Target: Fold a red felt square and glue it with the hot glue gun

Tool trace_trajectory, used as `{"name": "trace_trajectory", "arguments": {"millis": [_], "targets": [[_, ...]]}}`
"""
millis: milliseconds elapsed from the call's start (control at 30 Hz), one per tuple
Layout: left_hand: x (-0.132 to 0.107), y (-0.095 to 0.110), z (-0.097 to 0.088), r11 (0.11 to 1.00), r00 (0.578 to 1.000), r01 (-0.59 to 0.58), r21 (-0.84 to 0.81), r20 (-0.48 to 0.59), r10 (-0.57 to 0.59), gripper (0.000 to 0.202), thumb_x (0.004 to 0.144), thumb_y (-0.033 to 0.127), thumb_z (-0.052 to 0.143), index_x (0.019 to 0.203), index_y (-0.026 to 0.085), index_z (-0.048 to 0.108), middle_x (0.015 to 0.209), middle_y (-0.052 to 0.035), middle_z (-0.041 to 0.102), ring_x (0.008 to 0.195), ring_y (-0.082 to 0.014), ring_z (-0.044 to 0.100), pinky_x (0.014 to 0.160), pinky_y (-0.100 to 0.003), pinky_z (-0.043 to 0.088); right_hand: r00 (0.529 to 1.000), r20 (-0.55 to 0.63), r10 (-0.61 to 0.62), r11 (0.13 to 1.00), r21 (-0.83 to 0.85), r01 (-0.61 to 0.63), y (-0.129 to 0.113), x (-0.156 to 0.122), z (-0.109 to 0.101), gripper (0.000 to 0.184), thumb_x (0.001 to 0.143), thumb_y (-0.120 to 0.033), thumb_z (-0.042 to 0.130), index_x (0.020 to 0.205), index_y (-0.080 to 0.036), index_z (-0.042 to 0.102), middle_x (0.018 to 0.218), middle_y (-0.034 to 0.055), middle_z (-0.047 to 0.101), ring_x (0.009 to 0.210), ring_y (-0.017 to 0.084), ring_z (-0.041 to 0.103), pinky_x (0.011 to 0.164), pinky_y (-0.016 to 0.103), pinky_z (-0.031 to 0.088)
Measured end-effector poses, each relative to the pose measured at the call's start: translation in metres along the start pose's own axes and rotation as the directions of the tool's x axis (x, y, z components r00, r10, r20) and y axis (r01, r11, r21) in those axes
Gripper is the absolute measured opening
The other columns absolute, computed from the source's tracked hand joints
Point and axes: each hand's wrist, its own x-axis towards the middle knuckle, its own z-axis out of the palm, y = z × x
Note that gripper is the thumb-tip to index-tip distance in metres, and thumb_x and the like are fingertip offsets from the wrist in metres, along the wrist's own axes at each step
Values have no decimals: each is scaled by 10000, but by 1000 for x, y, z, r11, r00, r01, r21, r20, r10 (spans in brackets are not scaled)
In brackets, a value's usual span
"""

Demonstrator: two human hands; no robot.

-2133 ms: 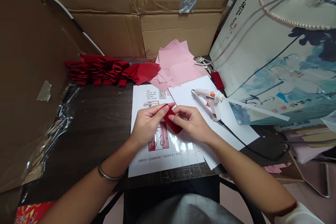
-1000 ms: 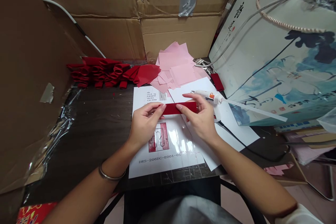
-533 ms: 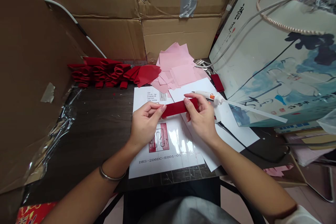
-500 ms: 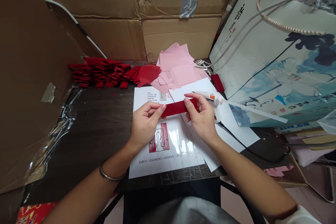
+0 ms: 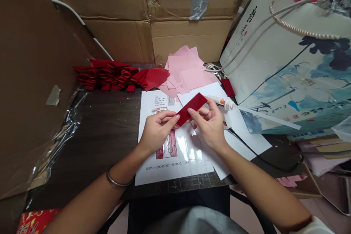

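Note:
A folded dark red paper strip (image 5: 192,108) is held tilted above the white printed sheets (image 5: 175,153), its far end raised to the right. My left hand (image 5: 158,131) pinches its lower left end with thumb and forefinger. My right hand (image 5: 210,124) grips the strip near its middle from the right, fingers curled. A metal bangle (image 5: 118,182) sits on my left wrist. Just right of my right hand lies a white and orange hot glue gun (image 5: 223,105) with a glue stick poking out behind it.
At the back of the dark table (image 5: 104,135) lie a row of folded red pieces (image 5: 109,75), a red paper square (image 5: 155,78) and a heap of pink paper squares (image 5: 186,73). Cardboard boxes (image 5: 123,18) wall the left and back. A printed gift bag (image 5: 290,62) leans at right. The gun's black cord (image 5: 263,157) trails right.
The red piece was short and tilted down to the right; it then stretched out level between both hands. It has since tilted up at the right end, and my right hand has slid toward its middle.

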Motion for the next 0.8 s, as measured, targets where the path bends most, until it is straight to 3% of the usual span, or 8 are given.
{"name": "trace_trajectory", "arguments": {"millis": [133,300,433,600,800], "targets": [[-1,0,0,1000,1000,-30,-8,-11,30,170,833,327,697,824,159,669,704,-22,721,628,-144,692,616,-240,565,993,119,-19,997,-72,28,-2,0,-1,177,817,-362,689,868,-200,639,784,24,673,605,130,566,511,285,417],[-2,-3,0,999,1000,-25,-39,-19,24,185,862,344,674,879,166,629,714,-14,723,618,-131,690,622,-226,558,969,247,-22,991,-126,55,2,0,-1,155,792,-318,714,857,-177,707,871,40,692,623,113,538,571,281,424],[-2,-5,0,1000,1000,15,-6,21,-15,206,879,372,652,923,180,591,755,-26,734,636,-137,693,613,-228,544,980,198,-34,992,-115,58,4,0,-1,166,810,-334,697,858,-175,705,866,41,702,621,114,554,581,280,440],[-2,-8,1,1000,994,9,24,109,-12,221,891,385,630,853,171,590,810,-59,748,673,-152,704,657,-259,562,985,174,6,995,-100,12,1,2,-2,196,819,-364,685,854,-171,678,745,14,680,543,101,525,519,264,432],[-2,-10,2,999,997,8,-42,77,-5,206,890,360,632,829,169,587,758,-51,734,716,-159,711,684,-266,574,979,205,25,996,-86,-8,1,2,-3,173,792,-297,704,893,-156,703,786,28,702,562,98,529,534,264,436]]}}
